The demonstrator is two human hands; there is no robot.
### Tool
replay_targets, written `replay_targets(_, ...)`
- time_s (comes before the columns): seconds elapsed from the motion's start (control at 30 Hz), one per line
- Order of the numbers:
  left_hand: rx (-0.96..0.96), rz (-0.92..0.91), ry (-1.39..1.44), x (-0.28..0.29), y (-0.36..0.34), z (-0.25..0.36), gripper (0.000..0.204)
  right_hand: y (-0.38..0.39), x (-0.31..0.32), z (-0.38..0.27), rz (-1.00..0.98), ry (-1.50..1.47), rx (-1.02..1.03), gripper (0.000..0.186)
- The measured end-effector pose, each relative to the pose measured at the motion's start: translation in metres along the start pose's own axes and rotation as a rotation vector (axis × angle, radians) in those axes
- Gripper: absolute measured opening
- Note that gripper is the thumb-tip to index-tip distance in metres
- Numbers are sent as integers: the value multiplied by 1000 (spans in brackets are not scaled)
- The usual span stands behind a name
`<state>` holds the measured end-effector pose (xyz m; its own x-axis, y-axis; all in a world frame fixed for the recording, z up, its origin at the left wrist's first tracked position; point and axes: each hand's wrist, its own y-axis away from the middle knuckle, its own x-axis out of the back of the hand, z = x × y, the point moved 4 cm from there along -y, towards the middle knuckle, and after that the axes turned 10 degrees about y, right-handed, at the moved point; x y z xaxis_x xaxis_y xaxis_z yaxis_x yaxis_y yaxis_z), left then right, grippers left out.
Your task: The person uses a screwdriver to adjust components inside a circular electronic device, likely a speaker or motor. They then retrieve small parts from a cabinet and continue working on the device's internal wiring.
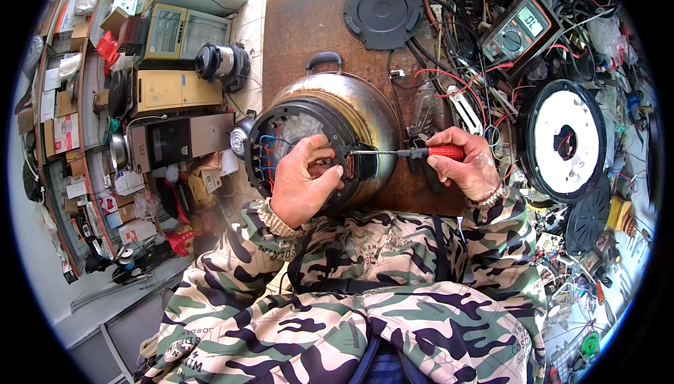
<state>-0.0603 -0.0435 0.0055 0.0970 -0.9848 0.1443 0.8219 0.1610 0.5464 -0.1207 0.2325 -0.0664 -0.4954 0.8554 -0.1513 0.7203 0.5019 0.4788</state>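
Head view: your right hand [467,168] pinches the screwdriver [445,151], your left hand [302,186] curls over the base [340,130], its hold unclear. The pot [375,111] lies sideways at the table [298,33], already opened, wires [265,161] uncovered.

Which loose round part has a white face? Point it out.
The black-rimmed disc at the picture's right; the cover on the brown tabletop and the slotted disc lower right are dark throughout.

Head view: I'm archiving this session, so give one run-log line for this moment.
left hand: at black base of metal pot | right hand: holding screwdriver, tip at base | blue wires: exposed
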Motion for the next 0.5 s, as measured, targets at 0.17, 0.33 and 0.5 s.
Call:
replay_targets(0.17, -17, 2, 20, -2, 1, -1, 57, -3, 0, 2, 12, 33, 93, 23)
replay_targets(0.33, -20, 20, 61, -3, 2, -3, 57, -8, 2, -6, -16, -15, 69, 21)
replay_targets(0.5, -14, 25, 71, -2, 0, -5, 56, -13, 5, -5, 23, -78, 21, 21)
